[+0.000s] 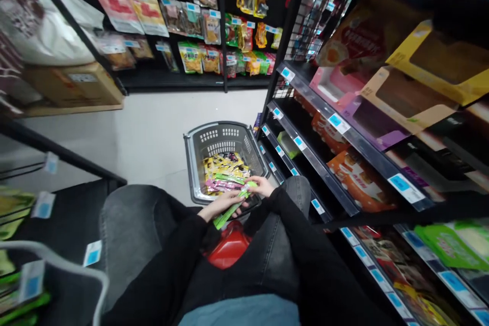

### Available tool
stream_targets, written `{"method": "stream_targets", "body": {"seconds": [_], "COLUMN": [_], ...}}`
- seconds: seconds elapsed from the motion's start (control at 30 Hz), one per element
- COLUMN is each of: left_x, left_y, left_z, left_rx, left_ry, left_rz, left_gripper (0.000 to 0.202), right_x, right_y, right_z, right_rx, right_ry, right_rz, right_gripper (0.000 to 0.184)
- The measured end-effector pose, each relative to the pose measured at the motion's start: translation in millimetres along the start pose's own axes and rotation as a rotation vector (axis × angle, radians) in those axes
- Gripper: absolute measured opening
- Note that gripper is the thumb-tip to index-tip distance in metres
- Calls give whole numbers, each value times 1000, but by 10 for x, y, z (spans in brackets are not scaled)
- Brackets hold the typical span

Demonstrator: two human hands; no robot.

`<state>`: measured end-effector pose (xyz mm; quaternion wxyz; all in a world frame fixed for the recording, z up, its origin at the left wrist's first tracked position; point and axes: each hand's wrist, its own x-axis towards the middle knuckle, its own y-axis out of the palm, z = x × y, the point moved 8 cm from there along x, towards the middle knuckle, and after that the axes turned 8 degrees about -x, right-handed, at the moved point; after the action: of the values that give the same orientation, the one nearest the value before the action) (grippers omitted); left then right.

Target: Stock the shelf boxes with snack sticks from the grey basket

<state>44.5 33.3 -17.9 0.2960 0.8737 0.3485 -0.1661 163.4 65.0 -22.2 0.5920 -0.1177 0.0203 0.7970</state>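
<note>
My left hand (225, 202) and my right hand (261, 186) meet over the near rim of a dark grey shopping basket (190, 163). Between them are green snack packets (228, 215), long and thin; one end sticks out below my left hand, another part shows by my right fingertips. Fingers of both hands are closed around the packets. Inside the basket lies a pile of small yellow packets (225, 165), with pink packets (221, 185) and some green ones nearer to me. How many packets I hold is hidden by my fingers.
On the right stands a shelf (305, 150) with open display boxes (405, 97) and orange bags (355, 178). Snack bags (191, 58) hang on the back rack. A cardboard box (76, 86) sits at the left. Something red (229, 247) is between my legs.
</note>
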Motion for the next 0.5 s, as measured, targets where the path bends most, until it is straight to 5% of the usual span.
{"method": "stream_targets", "body": {"seconds": [0.23, 0.5], "left_x": [120, 62], "left_y": [-133, -54], "left_z": [-32, -156], "left_rx": [236, 682], "left_ry": [136, 332], "left_rz": [-114, -190], "left_gripper": [40, 48], "right_x": [-27, -40], "right_y": [-62, -51], "right_z": [36, -43], "right_rx": [36, 117], "right_ry": [-39, 26], "right_rz": [-31, -110], "right_gripper": [59, 42]}}
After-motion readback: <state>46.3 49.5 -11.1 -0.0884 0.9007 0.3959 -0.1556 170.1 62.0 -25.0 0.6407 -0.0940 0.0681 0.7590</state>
